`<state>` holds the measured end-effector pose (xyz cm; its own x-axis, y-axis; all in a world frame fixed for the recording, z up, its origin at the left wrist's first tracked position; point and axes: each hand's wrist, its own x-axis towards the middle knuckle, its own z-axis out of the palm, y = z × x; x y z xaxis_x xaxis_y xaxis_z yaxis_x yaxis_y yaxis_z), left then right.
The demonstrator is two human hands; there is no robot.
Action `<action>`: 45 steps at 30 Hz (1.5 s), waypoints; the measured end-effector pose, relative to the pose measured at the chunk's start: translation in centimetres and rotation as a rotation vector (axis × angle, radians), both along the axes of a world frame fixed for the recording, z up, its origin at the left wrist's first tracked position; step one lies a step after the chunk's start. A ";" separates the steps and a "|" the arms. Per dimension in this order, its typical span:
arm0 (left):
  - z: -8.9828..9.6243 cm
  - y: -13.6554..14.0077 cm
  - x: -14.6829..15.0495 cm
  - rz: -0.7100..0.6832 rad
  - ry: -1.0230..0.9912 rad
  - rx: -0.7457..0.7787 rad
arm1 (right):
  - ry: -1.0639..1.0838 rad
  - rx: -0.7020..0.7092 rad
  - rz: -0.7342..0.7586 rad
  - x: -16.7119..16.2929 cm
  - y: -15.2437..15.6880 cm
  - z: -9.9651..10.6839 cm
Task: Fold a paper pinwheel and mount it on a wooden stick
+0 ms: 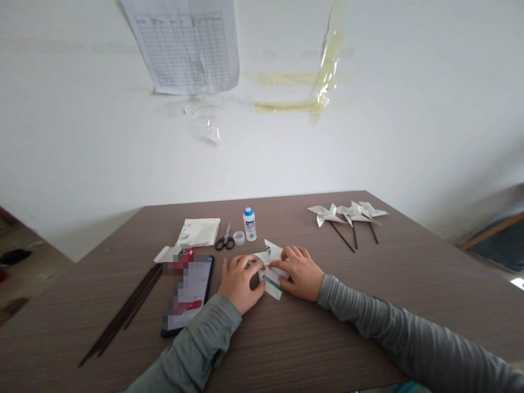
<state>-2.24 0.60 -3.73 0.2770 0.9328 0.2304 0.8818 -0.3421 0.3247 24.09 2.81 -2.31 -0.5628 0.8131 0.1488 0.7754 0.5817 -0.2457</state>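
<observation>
In the head view, the blue-capped bottle's (249, 226) label seems to read 5070; the wall sheet's (189, 49) print is illegible. Folded printed paper (270, 277) lies on the table (327, 349), its long axis running roughly wallward. The left hand (239, 281) and right hand (305, 274), half-open, touch it with fingertips.
</observation>
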 end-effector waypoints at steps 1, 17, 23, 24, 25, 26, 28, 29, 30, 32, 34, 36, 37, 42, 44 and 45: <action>-0.3 0.1 -0.2 -0.005 -0.001 0.003 | 0.002 0.009 -0.001 -0.1 0.1 -0.1; 0.4 -0.2 -0.2 0.048 0.048 -0.044 | 0.096 0.063 -0.034 0.8 0.3 -1.7; -0.4 0.0 -0.8 0.060 0.022 -0.020 | 0.071 0.064 -0.015 0.8 0.3 -1.7; -0.5 0.1 -0.8 0.061 0.012 -0.011 | 0.069 0.065 -0.011 0.8 0.4 -1.7; -0.6 0.1 -0.8 0.060 0.003 -0.006 | 0.068 0.064 -0.010 0.9 0.4 -1.7; -0.6 0.1 -0.8 0.057 -0.004 -0.004 | 0.068 0.060 -0.012 0.9 0.5 -1.8; -0.6 0.2 -0.9 0.056 -0.009 -0.010 | 0.078 0.035 -0.027 0.9 0.6 -1.8; -0.6 0.2 -0.9 0.058 -0.010 -0.011 | 0.087 0.014 -0.036 1.0 0.7 -1.8; -0.6 0.1 -0.9 0.061 -0.011 -0.010 | 0.099 -0.008 -0.044 1.0 0.9 -1.8; -0.6 0.1 -1.0 0.065 -0.010 -0.008 | 0.133 -0.048 -0.055 1.2 1.2 -1.8; -0.6 0.1 -1.0 0.066 -0.002 -0.016 | 0.167 -0.074 -0.063 1.4 1.5 -1.8; -0.6 0.1 -1.0 0.069 0.008 -0.023 | 0.197 -0.095 -0.072 1.6 1.7 -1.9; -0.7 0.1 -1.0 0.070 0.012 -0.021 | 0.208 -0.104 -0.078 1.7 1.8 -2.0; -1.0 0.2 -1.2 0.056 0.018 -0.009 | 0.280 -0.098 -0.089 2.1 2.4 -2.6; -1.1 0.2 -1.3 0.056 0.023 -0.016 | 0.312 -0.083 -0.088 2.1 2.7 -3.0; -1.2 0.2 -1.3 0.057 0.027 -0.019 | 0.325 -0.077 -0.088 2.2 2.8 -3.1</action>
<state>-3.55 0.85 -4.90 0.2295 0.9513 0.2057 0.9083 -0.2853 0.3060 26.26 5.58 -5.41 -0.4231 0.8724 0.2447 0.6961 0.4858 -0.5285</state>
